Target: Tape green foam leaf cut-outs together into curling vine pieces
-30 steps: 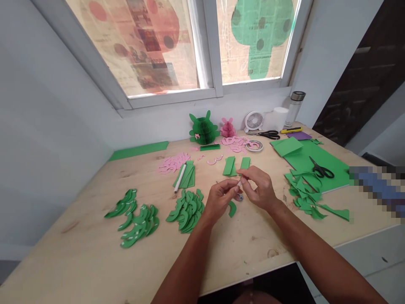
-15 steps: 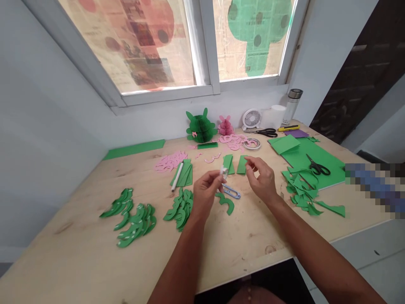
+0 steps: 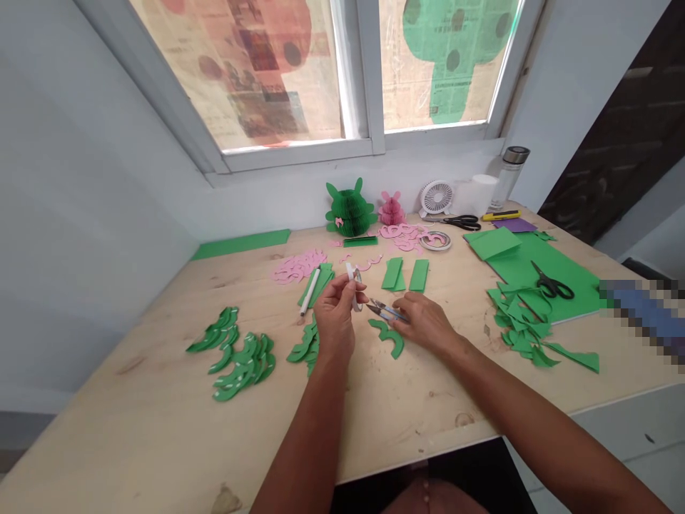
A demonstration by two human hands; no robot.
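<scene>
Left hand [image 3: 336,313] pinches white tape roll [image 3: 350,272] left of blue snips [image 3: 392,314]; right hand [image 3: 427,320] grasps snips; I see curved green paper [image 3: 398,341] beside snips.

The tape roll [image 3: 349,271] is white; the snips [image 3: 394,314] have blue handles and dark blades. Just nearer, a curved cut-out [image 3: 397,345] is plain green. On the left, green curved pieces [image 3: 247,365] carry small white patches. The tabletop [image 3: 160,428] is pale tan with brown knots. Farther off, the scraps [image 3: 300,267] are pink, the pen [image 3: 310,291] white, and one pleated figure [image 3: 350,210] green with a pink bow [image 3: 339,223]. At far right, the cutter [image 3: 501,215] is yellow, the paper [image 3: 514,225] purple. The right windowpane [image 3: 454,68] shows a green shape with darker round spots over newsprint.
</scene>
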